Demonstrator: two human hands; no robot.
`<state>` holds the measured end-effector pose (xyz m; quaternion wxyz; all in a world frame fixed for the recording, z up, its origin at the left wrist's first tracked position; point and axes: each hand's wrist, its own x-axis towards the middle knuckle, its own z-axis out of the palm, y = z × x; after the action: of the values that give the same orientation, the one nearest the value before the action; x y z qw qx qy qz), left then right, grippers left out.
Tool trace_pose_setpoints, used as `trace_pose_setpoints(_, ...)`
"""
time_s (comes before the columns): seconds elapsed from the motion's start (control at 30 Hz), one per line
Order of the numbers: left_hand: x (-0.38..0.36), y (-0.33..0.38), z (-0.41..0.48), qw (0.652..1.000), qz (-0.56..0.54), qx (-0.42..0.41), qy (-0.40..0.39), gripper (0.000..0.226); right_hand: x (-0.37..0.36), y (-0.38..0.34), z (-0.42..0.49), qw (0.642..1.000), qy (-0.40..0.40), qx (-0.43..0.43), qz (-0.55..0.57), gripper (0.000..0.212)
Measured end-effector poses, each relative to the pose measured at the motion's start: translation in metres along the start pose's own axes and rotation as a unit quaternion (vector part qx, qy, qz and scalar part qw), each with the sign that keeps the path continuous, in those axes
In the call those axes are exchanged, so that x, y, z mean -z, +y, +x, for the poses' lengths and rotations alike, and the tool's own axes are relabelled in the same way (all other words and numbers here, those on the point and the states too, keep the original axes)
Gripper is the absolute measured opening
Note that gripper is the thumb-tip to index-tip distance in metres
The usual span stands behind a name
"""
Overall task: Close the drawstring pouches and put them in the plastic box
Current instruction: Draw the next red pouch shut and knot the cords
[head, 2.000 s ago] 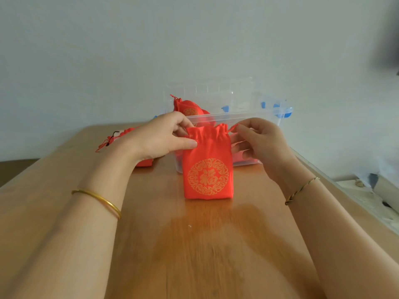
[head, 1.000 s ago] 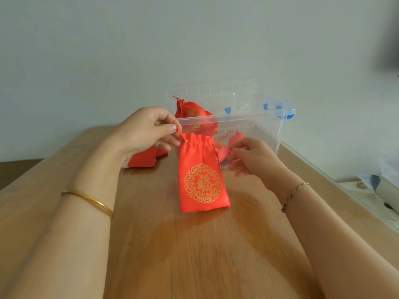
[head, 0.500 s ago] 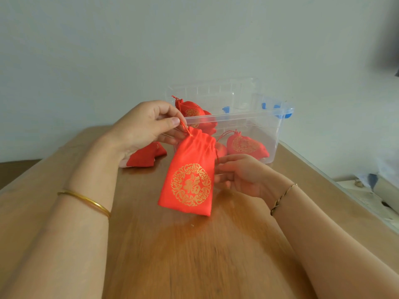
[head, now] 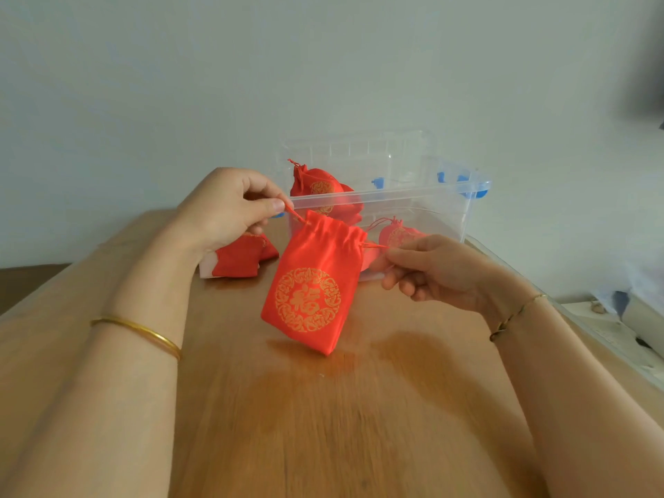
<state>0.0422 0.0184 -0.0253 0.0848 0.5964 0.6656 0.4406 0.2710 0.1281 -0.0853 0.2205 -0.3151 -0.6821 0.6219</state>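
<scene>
A red satin drawstring pouch with a round gold emblem (head: 310,285) hangs tilted between the two hands, in front of the box and over the middle of the table. Its neck is gathered into folds. Its lower corner is down at the tabletop, though I cannot tell whether it touches. A thin red cord (head: 296,215) runs from the upper left of the neck into the left hand (head: 222,206), which pinches it between thumb and forefinger, the other fingers curled in. A second cord (head: 373,245) leaves the right side of the neck toward the right hand (head: 434,271), whose curled fingertips pinch it.

Just behind stands a clear plastic box with blue latches (head: 395,197). A closed red pouch (head: 316,185) sits high at its left end and another (head: 399,233) lies lower inside, seen through the wall. One more red pouch (head: 240,258) lies on the table beside the box's left end, partly hidden by the left hand.

A gold bangle (head: 143,332) circles the left wrist and a thin bracelet (head: 513,316) the right. All of this rests on a brown wooden table (head: 323,425).
</scene>
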Motion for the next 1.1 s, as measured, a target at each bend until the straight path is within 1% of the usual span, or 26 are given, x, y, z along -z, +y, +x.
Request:
trace_pose_setpoints(0.1, 0.004, -0.005, 0.001, 0.999, 0.042, 0.015, 0.018, 0.017, 0.005, -0.002, -0.004, 0.999, -0.012, 0.020, 0.029, 0.032)
trace_pose_setpoints(0.27, 0.004, -0.007, 0.002, 0.995, 0.062, 0.045, 0.061, 0.015, 0.007, -0.007, -0.004, 0.987, 0.035, 0.058, 0.148, 0.038)
trace_pose_setpoints(0.3, 0.003, -0.007, 0.001, 0.994, 0.066, 0.049, 0.065, 0.014, 0.006, -0.008, -0.003, 0.983, 0.049, 0.062, 0.163, 0.038)
trace_pose_setpoints(0.37, 0.004, -0.008, 0.000, 0.993, 0.085, 0.052, 0.060, 0.018, 0.007, -0.008, -0.002, 0.974, 0.086, 0.064, 0.201, 0.037)
trace_pose_setpoints(0.43, 0.009, -0.011, -0.002, 0.991, 0.113, 0.061, 0.045, 0.026, 0.011, -0.008, 0.000, 0.950, 0.140, 0.064, 0.272, 0.035)
trace_pose_setpoints(0.5, 0.014, -0.014, -0.002, 0.990, 0.100, 0.085, 0.042, 0.029, 0.014, -0.008, 0.000, 0.924, 0.192, 0.065, 0.324, 0.033)
trace_pose_setpoints(0.53, 0.014, -0.014, -0.002, 0.991, 0.076, 0.098, 0.047, 0.030, 0.013, -0.008, 0.001, 0.918, 0.210, 0.068, 0.330, 0.033)
trace_pose_setpoints(0.6, 0.012, -0.007, -0.002, 0.991, -0.003, 0.116, 0.062, 0.030, 0.008, -0.011, 0.001, 0.917, 0.238, 0.083, 0.308, 0.032)
trace_pose_setpoints(0.63, 0.009, -0.001, -0.003, 0.988, -0.077, 0.118, 0.059, 0.030, 0.004, -0.013, 0.000, 0.922, 0.253, 0.098, 0.277, 0.032)
trace_pose_setpoints(0.67, 0.007, 0.006, -0.003, 0.978, -0.172, 0.111, 0.043, 0.030, 0.001, -0.017, -0.001, 0.926, 0.269, 0.119, 0.237, 0.033)
trace_pose_setpoints(0.73, 0.001, 0.022, -0.004, 0.930, -0.359, 0.082, -0.013, 0.031, -0.008, -0.027, -0.007, 0.930, 0.285, 0.170, 0.158, 0.036)
trace_pose_setpoints(0.77, -0.003, 0.030, -0.005, 0.904, -0.421, 0.069, -0.035, 0.031, -0.012, -0.032, -0.009, 0.930, 0.282, 0.196, 0.127, 0.038)
trace_pose_setpoints(0.8, -0.008, 0.036, -0.004, 0.889, -0.451, 0.062, -0.046, 0.030, -0.017, -0.039, -0.010, 0.931, 0.275, 0.220, 0.102, 0.039)
trace_pose_setpoints(0.83, -0.013, 0.040, -0.004, 0.884, -0.460, 0.061, -0.052, 0.029, -0.022, -0.045, -0.011, 0.931, 0.264, 0.240, 0.079, 0.040)
trace_pose_setpoints(0.87, -0.017, 0.043, -0.003, 0.888, -0.452, 0.063, -0.057, 0.026, -0.027, -0.051, -0.011, 0.931, 0.253, 0.259, 0.055, 0.039)
trace_pose_setpoints(0.97, -0.022, 0.045, -0.005, 0.909, -0.404, 0.063, -0.082, 0.015, -0.039, -0.069, -0.008, 0.923, 0.231, 0.308, -0.023, 0.038)
trace_pose_setpoints(1.03, -0.022, 0.043, -0.007, 0.928, -0.356, 0.055, -0.092, 0.021, -0.045, -0.079, -0.005, 0.917, 0.222, 0.323, -0.069, 0.038)
trace_pose_setpoints(1.1, -0.023, 0.042, -0.008, 0.946, -0.308, 0.037, -0.096, 0.020, -0.052, -0.084, -0.001, 0.915, 0.212, 0.329, -0.100, 0.038)
